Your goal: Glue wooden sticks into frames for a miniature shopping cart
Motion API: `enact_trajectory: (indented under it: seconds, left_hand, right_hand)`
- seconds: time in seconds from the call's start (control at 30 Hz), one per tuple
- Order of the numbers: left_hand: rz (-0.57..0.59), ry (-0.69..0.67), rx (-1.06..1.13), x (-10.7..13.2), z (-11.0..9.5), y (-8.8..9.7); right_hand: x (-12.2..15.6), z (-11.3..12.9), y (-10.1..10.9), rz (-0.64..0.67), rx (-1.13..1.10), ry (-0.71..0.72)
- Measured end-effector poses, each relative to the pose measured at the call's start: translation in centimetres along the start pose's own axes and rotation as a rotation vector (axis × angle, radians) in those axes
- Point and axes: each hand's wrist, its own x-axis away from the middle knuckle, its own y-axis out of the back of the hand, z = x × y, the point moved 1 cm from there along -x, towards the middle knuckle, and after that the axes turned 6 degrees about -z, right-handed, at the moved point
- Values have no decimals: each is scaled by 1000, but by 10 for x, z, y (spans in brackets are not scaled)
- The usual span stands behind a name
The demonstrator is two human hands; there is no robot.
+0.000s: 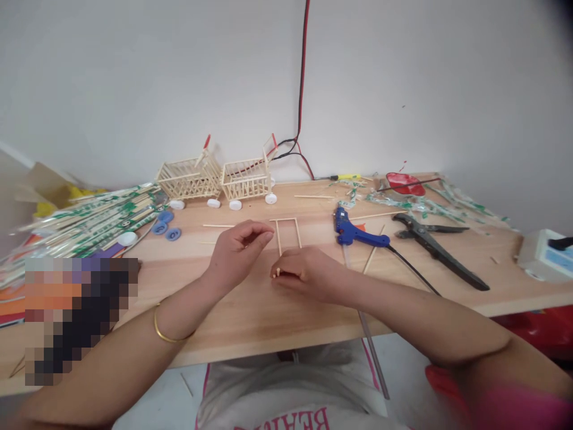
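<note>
My right hand rests on the wooden table, fingers closed round a short wooden stick whose end pokes out at the left. Just beyond it lies a small U-shaped frame of sticks. My left hand hovers beside it with fingers curled and pinched together; what it pinches, if anything, is too small to make out. A gold bangle circles my left wrist.
Two stick-built miniature carts with white wheels stand at the back. A pile of wrapped chopsticks and blue caps lie left. A blue glue gun, black pliers, torn wrappers and a white box lie right.
</note>
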Motion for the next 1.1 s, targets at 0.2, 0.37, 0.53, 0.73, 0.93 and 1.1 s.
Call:
enact_trajectory:
  seconds: [0.2, 0.37, 0.53, 0.73, 0.93, 1.1]
  left_hand:
    - [18, -24, -19, -2, 2, 0]
    - [36, -13, -15, -2, 2, -1]
    - [111, 52, 36, -3, 4, -3]
    - [392, 260, 255, 4, 3, -10]
    - [431, 399, 345, 9, 8, -17]
    - [419, 377, 255, 8, 7, -16]
  right_hand:
    - [-1, -1, -6, 45, 24, 4]
    - [0, -3, -5, 30, -22, 3]
    - [-1, -6, 10, -139, -295, -168]
    - [-3, -13, 32, -303, -692, -321]
    - [-5, -20, 23, -262, -667, -376]
    - [-6, -21, 22, -259, -647, -394]
